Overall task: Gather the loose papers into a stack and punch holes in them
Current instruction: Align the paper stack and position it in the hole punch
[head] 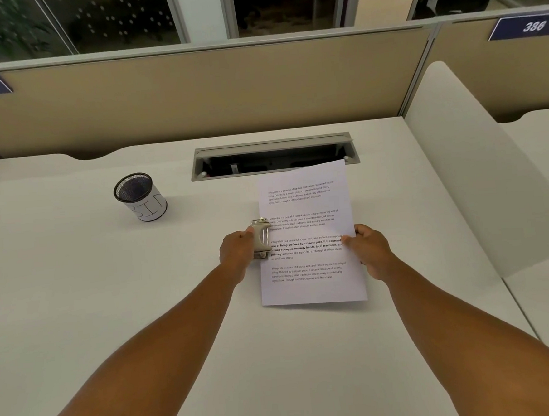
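A stack of white printed papers (311,283) lies on the white desk (110,300), right of centre, its far edge lifted a little. A small beige and metal hole punch (261,238) sits on the stack's left edge, about halfway along. My left hand (237,251) grips the punch from the left side. My right hand (368,250) pinches the right edge of the papers, thumb on top, fingers under the sheet.
A black mesh cup (140,196) with a white paper label stands at the back left. An open grey cable tray (274,156) is set into the desk just behind the papers. Beige partitions (194,96) close off the back, a white divider (478,174) the right.
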